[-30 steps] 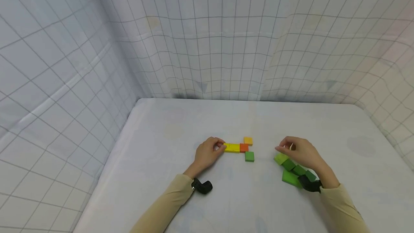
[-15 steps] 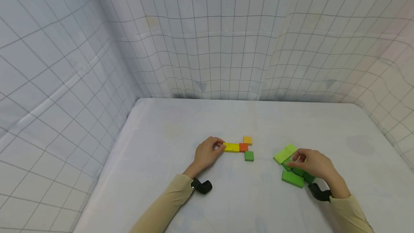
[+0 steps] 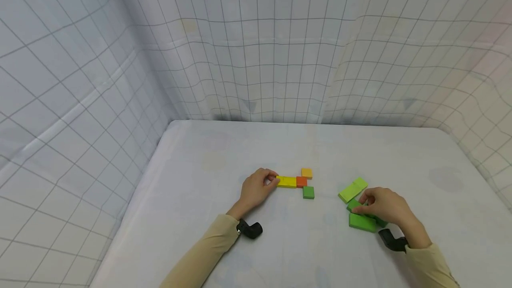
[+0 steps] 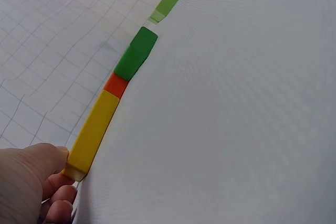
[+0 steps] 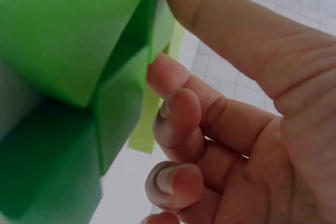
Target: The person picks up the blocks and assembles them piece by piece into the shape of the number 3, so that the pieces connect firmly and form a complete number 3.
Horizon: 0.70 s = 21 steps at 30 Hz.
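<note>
My left hand (image 3: 254, 188) pinches the left end of a yellow block (image 3: 287, 182) lying flat on the table. A red-orange block (image 3: 302, 182) touches its right end. Off the red-orange block's right corners sit a small orange-yellow block (image 3: 306, 173) and a small green block (image 3: 308, 192). To the right, my right hand (image 3: 387, 206) reaches over a cluster of green blocks. Its thumb and index finger pinch a small green block (image 3: 354, 205), while the other fingers curl loosely in the right wrist view. Some blocks are partly hidden beneath this hand.
Light-green blocks (image 3: 352, 191) lie at the cluster's upper left. A longer green block (image 3: 362, 222) lies at its near side, and darker green ones (image 5: 47, 166) show in the right wrist view. Grid-patterned cloth (image 3: 256, 57) hangs behind and beside the white table (image 3: 240, 146).
My right hand has drawn back from above the light-green blocks, then shifted slightly left onto a small green block. The left hand and the yellow block have stayed in place.
</note>
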Tool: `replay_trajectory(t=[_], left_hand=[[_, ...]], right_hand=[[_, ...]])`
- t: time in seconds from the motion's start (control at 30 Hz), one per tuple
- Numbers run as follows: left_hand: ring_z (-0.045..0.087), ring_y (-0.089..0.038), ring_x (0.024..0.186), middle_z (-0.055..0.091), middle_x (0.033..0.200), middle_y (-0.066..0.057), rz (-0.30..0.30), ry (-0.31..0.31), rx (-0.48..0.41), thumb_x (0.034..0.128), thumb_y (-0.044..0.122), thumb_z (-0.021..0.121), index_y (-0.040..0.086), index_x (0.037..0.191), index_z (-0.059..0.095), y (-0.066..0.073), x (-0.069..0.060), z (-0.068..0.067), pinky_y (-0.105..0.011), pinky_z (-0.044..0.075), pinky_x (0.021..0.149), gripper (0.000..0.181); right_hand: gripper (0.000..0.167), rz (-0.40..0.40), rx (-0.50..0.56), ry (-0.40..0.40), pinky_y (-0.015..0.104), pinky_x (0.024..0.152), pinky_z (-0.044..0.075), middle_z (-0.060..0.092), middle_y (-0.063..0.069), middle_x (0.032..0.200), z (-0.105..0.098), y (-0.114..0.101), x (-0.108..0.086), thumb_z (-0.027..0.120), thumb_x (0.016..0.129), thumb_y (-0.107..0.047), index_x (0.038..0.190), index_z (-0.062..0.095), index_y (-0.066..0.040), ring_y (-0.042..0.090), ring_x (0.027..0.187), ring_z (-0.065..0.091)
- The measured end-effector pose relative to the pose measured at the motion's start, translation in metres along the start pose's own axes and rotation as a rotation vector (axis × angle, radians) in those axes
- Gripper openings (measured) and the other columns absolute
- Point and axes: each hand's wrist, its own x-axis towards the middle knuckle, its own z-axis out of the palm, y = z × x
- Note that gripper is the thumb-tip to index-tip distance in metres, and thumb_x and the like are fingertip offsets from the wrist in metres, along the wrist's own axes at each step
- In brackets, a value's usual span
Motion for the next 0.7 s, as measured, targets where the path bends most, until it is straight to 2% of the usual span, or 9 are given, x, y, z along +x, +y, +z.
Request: replay_trajectory(t=[0.37,0.5,0.7], left_hand=[[0.046,-0.006,0.064,0.056,0.083,0.01,-0.007,-0.011,0.003,0.09,0.032,0.064,0.018,0.101,0.07,0.0,0.0,0.001,-0.023,0.036,0.057,0.019],[0.046,-0.006,0.064,0.056,0.083,0.01,-0.008,-0.011,0.002,0.09,0.031,0.064,0.018,0.101,0.07,0.001,0.0,0.0,-0.023,0.036,0.058,0.018],[0.046,-0.005,0.064,0.056,0.083,0.01,-0.01,-0.009,0.0,0.0901,0.031,0.064,0.017,0.101,0.069,0.001,0.001,-0.001,-0.023,0.036,0.058,0.018]], right_hand=[[0.032,-0.014,-0.021,-0.025,0.032,0.055,0.037,0.053,-0.007,0.069,0.016,-0.029,-0.003,0.082,0.068,-0.042,0.082,0.067,-0.018,0.013,0.062,0.047],[0.029,-0.05,-0.015,-0.021,0.031,0.053,0.034,0.049,-0.008,0.064,0.025,-0.042,-0.003,0.082,0.068,-0.039,0.078,0.064,-0.019,0.012,0.057,0.044],[0.027,-0.112,-0.015,0.007,0.029,0.052,0.035,0.049,-0.009,0.066,0.036,-0.057,0.003,0.08,0.073,-0.04,0.082,0.064,-0.019,0.01,0.057,0.043]])
